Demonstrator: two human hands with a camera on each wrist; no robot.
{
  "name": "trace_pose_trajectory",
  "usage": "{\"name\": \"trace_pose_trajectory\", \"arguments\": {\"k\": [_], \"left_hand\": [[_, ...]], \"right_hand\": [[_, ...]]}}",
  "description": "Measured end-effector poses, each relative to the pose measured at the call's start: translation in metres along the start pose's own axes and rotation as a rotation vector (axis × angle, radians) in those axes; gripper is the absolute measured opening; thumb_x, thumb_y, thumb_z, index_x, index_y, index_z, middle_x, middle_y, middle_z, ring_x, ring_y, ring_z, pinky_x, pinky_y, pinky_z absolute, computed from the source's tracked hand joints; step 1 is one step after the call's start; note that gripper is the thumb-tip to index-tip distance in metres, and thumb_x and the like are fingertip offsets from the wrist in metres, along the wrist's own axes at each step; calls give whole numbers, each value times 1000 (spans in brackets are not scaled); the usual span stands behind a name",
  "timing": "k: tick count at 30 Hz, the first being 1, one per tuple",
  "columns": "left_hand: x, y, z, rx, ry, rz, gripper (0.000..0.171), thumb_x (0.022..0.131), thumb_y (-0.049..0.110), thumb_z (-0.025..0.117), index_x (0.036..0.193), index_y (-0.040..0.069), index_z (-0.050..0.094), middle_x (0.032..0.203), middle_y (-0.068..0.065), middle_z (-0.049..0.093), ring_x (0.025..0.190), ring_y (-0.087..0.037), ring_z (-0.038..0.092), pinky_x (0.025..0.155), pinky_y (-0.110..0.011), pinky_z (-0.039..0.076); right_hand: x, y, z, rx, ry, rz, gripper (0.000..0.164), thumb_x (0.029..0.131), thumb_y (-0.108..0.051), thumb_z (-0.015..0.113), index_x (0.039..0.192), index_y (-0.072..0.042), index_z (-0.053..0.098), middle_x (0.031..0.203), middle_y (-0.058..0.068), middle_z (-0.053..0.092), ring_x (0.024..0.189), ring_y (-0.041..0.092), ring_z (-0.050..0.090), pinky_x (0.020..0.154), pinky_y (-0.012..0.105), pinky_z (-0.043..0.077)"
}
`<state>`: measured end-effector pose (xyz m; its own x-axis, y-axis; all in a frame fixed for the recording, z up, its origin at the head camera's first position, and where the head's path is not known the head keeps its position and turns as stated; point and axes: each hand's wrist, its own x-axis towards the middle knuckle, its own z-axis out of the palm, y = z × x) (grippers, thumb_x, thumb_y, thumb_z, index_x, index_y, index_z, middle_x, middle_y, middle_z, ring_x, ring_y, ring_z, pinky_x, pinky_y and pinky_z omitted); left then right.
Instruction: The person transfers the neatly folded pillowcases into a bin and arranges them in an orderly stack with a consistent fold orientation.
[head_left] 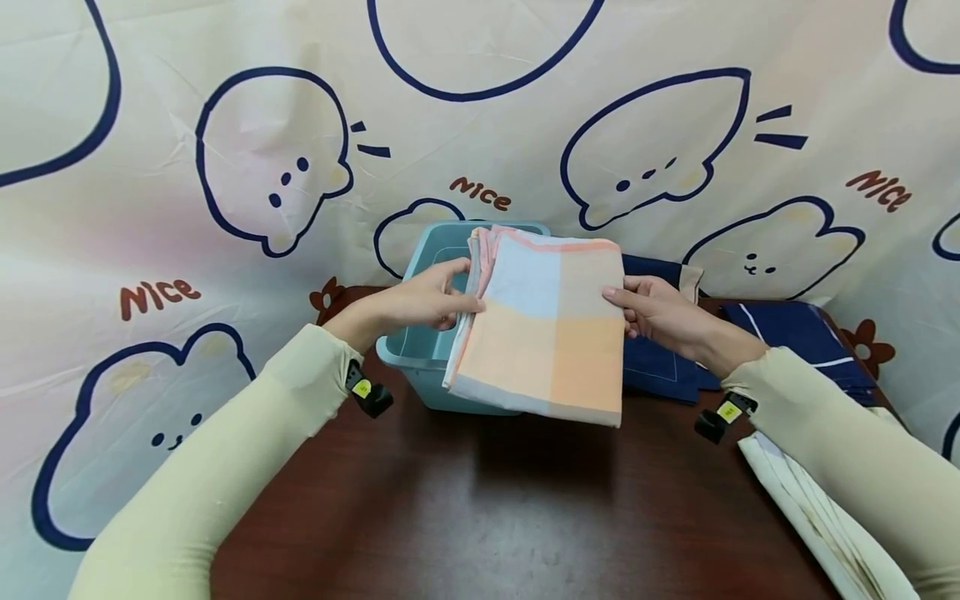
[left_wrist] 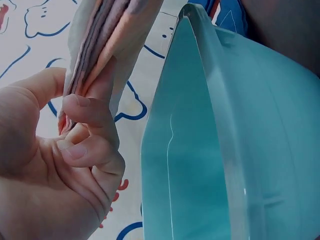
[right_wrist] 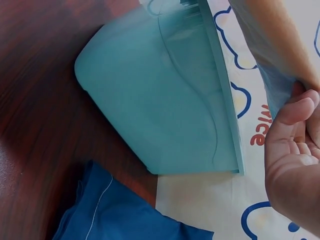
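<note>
Sleeves (head_left: 217, 467): pale cream, both reaching forward from the lower corners of my view; a small black camera (head_left: 371, 398) with a yellow mark sits on my left wrist, its twin on my right.
White cloth (head_left: 813, 508): folded long and narrow at the right edge of the table (head_left: 420, 508), partly hidden under my right arm.
Left hand (head_left: 423, 298): grasping; my thumb and fingers pinch the layered left edge of the checked cloth (head_left: 555, 329); the left wrist view shows two fingers curled in toward my palm.
Right hand (head_left: 663, 315): grasping too; my thumb lies on the front of the checked cloth's right edge, fingers behind it.
Checked cloth: folded into a near-rectangle, held up between my hands above the table, in front of the bin's right part; pale blue, beige and orange blocks face me, with a pink band along the top; its stacked folds show at the left.
Bin (head_left: 416, 364): light teal, upright on the table.
Blue cloth (head_left: 660, 367): on the table right of the bin, partly behind my right hand.
Striped cloth (head_left: 802, 333): navy with white lines, folded, farther right.
Backdrop (head_left: 487, 142): pale, with navy cartoon outlines; brown "Nice" lettering and flowers.
</note>
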<state>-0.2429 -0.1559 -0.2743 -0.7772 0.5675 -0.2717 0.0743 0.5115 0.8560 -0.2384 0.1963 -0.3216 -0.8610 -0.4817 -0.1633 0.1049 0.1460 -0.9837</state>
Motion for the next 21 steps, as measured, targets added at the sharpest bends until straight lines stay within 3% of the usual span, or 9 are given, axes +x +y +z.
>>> {"name": "trace_pose_trajectory", "arguments": {"k": [21], "left_hand": [[-6,-3,-18,33,51,-56,56,101,25,60,147,15,29,56,2,47,51,-13,44,52,-25,35]], "right_hand": [[22,-12,12,-21,19,26,45,105,-37,52,137,-5,49,89,-8,71,65,4,52,62,19,47]]}}
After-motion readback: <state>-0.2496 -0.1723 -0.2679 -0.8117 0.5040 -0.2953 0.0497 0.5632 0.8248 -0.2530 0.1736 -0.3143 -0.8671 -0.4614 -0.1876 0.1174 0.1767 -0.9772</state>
